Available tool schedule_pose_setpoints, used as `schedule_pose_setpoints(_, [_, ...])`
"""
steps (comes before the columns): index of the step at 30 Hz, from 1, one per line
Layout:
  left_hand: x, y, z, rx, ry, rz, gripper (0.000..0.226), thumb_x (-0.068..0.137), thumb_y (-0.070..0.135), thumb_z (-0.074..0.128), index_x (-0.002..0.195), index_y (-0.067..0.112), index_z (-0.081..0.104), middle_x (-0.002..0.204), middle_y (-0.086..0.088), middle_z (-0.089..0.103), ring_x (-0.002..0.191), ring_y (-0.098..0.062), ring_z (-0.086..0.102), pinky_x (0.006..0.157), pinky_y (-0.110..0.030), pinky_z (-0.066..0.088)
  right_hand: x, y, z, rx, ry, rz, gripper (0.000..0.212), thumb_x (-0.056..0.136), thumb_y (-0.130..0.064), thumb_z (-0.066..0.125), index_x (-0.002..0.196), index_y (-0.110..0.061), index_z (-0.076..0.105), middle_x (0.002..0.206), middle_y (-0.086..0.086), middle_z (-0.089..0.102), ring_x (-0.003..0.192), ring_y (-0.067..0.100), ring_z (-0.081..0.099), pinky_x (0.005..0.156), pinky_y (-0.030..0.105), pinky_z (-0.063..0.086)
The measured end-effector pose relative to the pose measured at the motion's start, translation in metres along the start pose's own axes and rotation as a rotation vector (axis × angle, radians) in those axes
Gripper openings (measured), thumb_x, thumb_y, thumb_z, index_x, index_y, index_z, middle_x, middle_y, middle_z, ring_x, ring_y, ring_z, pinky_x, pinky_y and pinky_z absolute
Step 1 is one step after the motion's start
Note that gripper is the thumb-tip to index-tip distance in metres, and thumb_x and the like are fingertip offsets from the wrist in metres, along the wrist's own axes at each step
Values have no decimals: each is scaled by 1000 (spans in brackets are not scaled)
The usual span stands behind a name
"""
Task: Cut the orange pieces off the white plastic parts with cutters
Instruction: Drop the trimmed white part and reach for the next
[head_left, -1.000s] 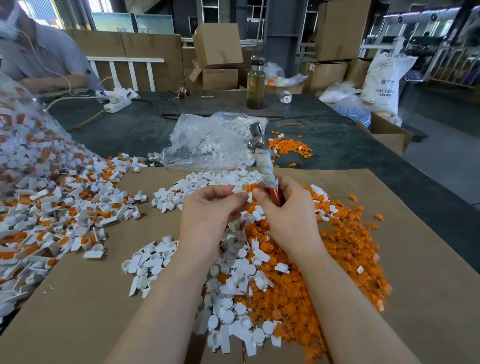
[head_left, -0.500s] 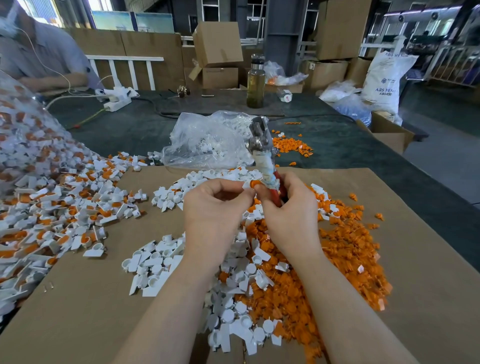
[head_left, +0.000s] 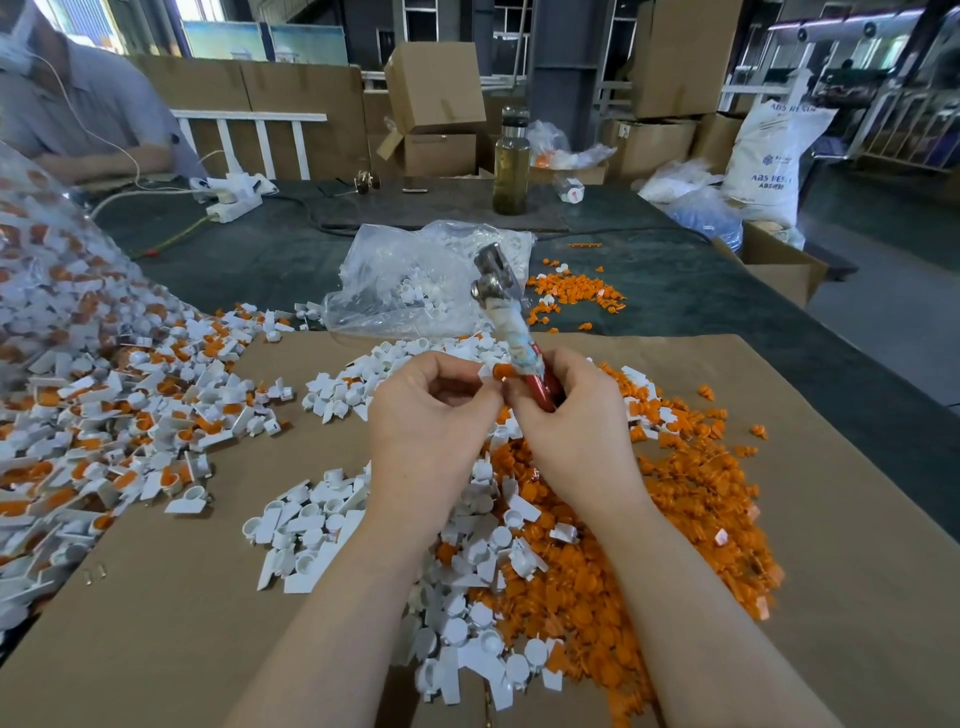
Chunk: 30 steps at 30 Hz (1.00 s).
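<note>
Nearest the camera, 2 bare forearms reach forward over a brown cardboard sheet (head_left: 156, 623) covered with a mixed heap: cut orange pieces (head_left: 675, 519) to the right, trimmed white parts (head_left: 311, 519) to the left and centre.

Above that heap the hands meet. The left hand (head_left: 421, 415) pinches 1 small white-and-orange part (head_left: 496, 371) between thumb and fingertips, the orange end pointing right toward the other hand. The right hand (head_left: 571, 415) is curled round the red handles of the cutters (head_left: 514, 332). Their long axis runs up and away, tilted a little left, so the steel head stands well beyond both hands and not at the part. The part sits just left of the handles, touching or nearly touching them. As I judge it, the cut depends on bringing the orange end up to the head, and the left hand is nearer for that.

To the far left lies a large uncut pile (head_left: 78, 389). Beyond the cardboard is a clear plastic bag (head_left: 405, 280).
</note>
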<state>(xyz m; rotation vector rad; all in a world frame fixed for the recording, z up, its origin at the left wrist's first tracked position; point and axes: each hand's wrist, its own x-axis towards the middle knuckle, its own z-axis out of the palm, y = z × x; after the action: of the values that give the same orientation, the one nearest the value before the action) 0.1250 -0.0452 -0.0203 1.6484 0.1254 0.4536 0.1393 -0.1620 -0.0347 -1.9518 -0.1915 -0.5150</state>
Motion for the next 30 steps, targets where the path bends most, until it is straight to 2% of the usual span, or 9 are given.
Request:
schedule_pose_setpoints(6, [3,-4,-3,35,17,9,14,82,20,79,73,23,69,65,7,70,54,-4,64,49,-11,48,1,-2,-5,36,-115,20,11,90,-18,64,95,-28,64,72,-18,62,68,-4,57,58,9,41])
schedule_pose_setpoints(11, [7,-7,-6,16,4,-6,9,85,21,76,81,18,69,70,2,72,70,-16,70,65,-22,56,2,-3,-15,176,-243,118,13,90,-17,64,92,-29,63,71,-16,61,66,0,56,61,13,46])
schedule_pose_setpoints(15, [9,-7,-9,-81,5,-19,8,88,14,73,83,15,67,66,6,70,65,-6,70,72,-26,56,4,-1,-30,139,-402,176,10,90,-16,63,99,-20,61,84,-4,58,73,5,54,62,13,44])
schedule_pose_setpoints(17, [10,-7,-10,-124,14,-15,9,89,12,71,82,16,66,69,5,69,66,-6,70,72,-25,56,4,0,-36,100,-487,204,17,89,-18,65,104,-14,59,91,11,58,78,13,54,62,19,46])
schedule_pose_setpoints(19, [10,-6,-12,-140,22,7,10,90,12,70,82,17,66,71,5,70,68,-8,70,69,-20,54,4,-2,-39,48,-552,196,32,82,-25,66,107,-9,58,99,21,59,80,20,56,69,34,50])
schedule_pose_setpoints(20, [11,-6,-13,-148,24,20,9,90,12,70,83,16,66,72,5,70,68,-7,69,68,-17,53,4,-3,-39,32,-576,194,41,77,-29,65,109,-5,56,97,23,59,79,23,56,73,43,50])
schedule_pose_setpoints(22, [11,-5,-16,-185,28,42,8,91,10,68,85,13,65,74,3,68,66,-5,67,65,-14,52,4,-6,-40,26,-602,208,51,71,-31,63,111,1,53,87,19,56,75,24,53,75,49,47])
schedule_pose_setpoints(27, [14,-5,-21,-217,13,80,7,92,9,67,86,12,65,75,1,67,67,-6,65,70,-17,54,3,-6,-41,-33,-630,227,54,71,-36,63,120,-15,54,107,12,62,92,24,60,90,49,47])
schedule_pose_setpoints(30, [16,-6,-22,-224,-1,92,7,92,8,66,86,13,65,72,6,68,67,-5,66,68,-14,52,3,-3,-40,-27,-647,223,32,84,-27,68,111,-29,51,111,3,61,110,24,58,99,46,45])
